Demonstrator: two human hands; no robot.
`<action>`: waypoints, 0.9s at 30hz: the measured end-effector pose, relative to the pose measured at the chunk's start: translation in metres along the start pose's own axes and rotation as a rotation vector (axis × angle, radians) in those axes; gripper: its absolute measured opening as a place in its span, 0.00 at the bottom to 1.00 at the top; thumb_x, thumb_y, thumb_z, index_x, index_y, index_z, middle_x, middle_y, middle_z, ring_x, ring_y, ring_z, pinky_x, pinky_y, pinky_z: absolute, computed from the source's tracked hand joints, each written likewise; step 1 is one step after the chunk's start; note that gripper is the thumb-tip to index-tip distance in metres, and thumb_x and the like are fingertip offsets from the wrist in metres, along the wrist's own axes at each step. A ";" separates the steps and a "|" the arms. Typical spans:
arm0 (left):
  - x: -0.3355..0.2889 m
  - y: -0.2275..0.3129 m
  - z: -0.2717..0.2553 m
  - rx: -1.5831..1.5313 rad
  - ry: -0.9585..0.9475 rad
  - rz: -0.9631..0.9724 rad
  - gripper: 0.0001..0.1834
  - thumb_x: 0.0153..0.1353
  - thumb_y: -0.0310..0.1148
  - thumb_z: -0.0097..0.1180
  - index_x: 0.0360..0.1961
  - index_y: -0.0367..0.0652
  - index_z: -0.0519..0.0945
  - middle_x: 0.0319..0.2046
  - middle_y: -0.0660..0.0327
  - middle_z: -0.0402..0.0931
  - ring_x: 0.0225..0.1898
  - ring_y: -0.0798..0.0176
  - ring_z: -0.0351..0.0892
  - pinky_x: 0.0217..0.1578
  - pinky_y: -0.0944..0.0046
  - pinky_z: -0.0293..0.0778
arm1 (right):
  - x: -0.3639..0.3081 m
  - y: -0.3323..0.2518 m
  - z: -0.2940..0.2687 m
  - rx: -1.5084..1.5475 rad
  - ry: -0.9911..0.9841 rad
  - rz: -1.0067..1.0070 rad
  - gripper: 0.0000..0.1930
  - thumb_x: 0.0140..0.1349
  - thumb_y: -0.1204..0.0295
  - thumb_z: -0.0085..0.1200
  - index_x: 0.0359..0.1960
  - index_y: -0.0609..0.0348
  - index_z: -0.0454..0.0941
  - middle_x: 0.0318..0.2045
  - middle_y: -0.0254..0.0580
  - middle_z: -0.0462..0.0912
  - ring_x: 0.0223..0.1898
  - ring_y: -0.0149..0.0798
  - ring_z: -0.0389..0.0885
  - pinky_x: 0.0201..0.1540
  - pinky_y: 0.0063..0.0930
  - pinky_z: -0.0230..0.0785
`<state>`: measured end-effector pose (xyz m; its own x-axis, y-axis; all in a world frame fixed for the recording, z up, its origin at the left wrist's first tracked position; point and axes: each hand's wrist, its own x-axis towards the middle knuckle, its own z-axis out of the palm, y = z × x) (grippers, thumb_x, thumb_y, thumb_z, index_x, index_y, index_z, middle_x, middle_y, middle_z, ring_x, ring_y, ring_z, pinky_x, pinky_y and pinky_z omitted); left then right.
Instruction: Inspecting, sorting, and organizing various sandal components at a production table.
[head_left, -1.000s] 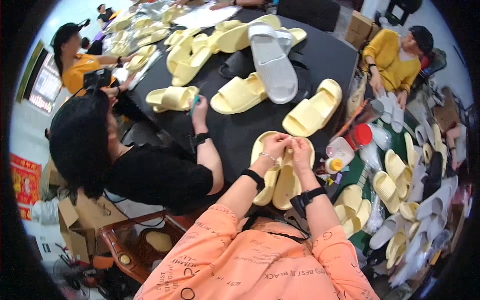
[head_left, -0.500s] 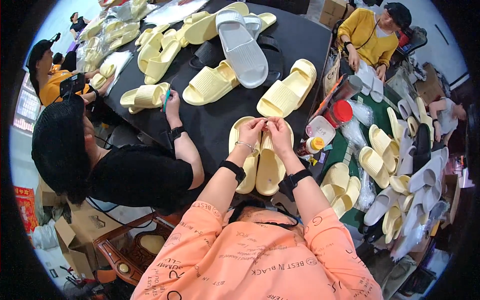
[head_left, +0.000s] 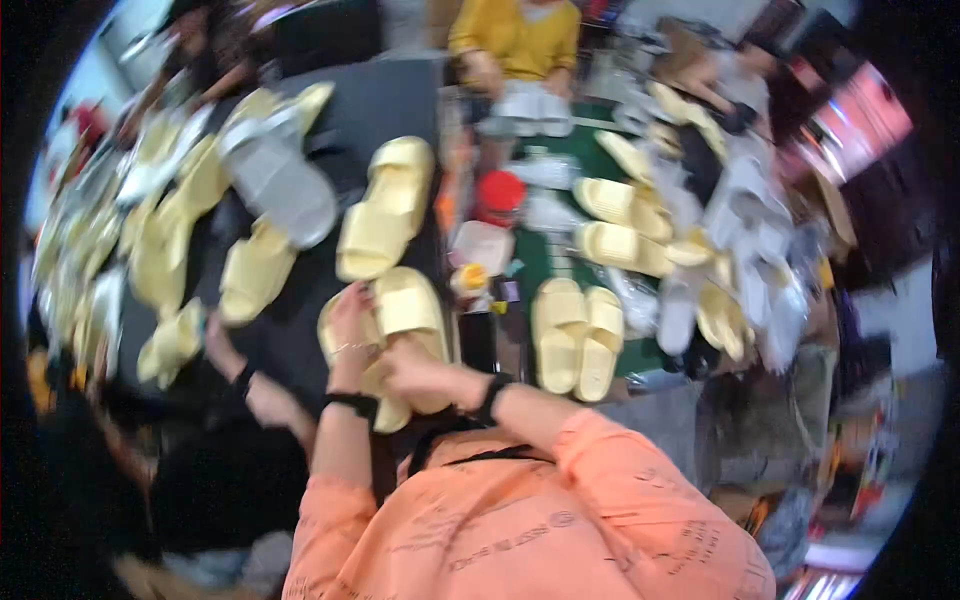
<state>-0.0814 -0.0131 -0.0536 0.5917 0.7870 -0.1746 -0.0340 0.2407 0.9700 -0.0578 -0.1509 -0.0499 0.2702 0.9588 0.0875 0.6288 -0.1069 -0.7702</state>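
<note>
A pair of pale yellow slippers lies side by side at the table's near edge, in front of my chest. Over the strap area of the left slipper (head_left: 390, 410) lies my left hand (head_left: 350, 325), hiding much of it. My right hand (head_left: 405, 368) is low over the inner side of the right slipper (head_left: 411, 308), whose strap shows in full. The picture is smeared by motion, so the fingers of both hands and anything small in them cannot be made out. Just beyond the pair sits another yellow slipper (head_left: 385, 210).
Left, a co-worker's hand (head_left: 218, 340) is beside a yellow slipper (head_left: 172, 343). A grey slipper (head_left: 280, 180) rests among yellow ones on the black table (head_left: 330, 90). Right stand a red-lidded jar (head_left: 499, 195) and a yellow-capped bottle (head_left: 470, 280), then a green table (head_left: 560, 260) with many slippers.
My view has swung to the right, blurring the picture. My hands have parted from their meeting point above the pair; the right has come down nearer to me over the right slipper.
</note>
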 end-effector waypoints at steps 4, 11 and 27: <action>0.005 0.020 -0.004 0.062 -0.080 0.014 0.14 0.58 0.34 0.45 0.39 0.35 0.75 0.26 0.62 0.73 0.27 0.71 0.71 0.30 0.75 0.68 | 0.014 -0.003 0.030 -0.154 -0.169 0.252 0.13 0.39 0.61 0.53 0.21 0.57 0.79 0.31 0.54 0.74 0.40 0.52 0.67 0.43 0.46 0.56; -0.040 0.054 0.013 0.146 -0.155 0.034 0.23 0.60 0.43 0.39 0.43 0.32 0.72 0.32 0.58 0.73 0.34 0.67 0.70 0.39 0.68 0.64 | 0.004 -0.015 0.024 -0.245 -0.193 0.002 0.13 0.45 0.65 0.47 0.22 0.63 0.77 0.25 0.52 0.77 0.28 0.49 0.75 0.33 0.39 0.65; -0.147 0.088 0.137 0.063 -0.015 0.222 0.16 0.56 0.27 0.47 0.14 0.47 0.56 0.12 0.71 0.52 0.15 0.77 0.49 0.18 0.76 0.48 | -0.200 0.005 -0.345 -0.282 0.532 0.056 0.22 0.42 0.67 0.52 0.39 0.67 0.66 0.34 0.55 0.69 0.37 0.53 0.69 0.39 0.40 0.62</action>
<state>-0.0607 -0.1854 0.0801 0.5875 0.8079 0.0462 -0.1141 0.0262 0.9931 0.1431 -0.4344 0.1464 0.5900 0.6944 0.4120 0.7527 -0.2884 -0.5919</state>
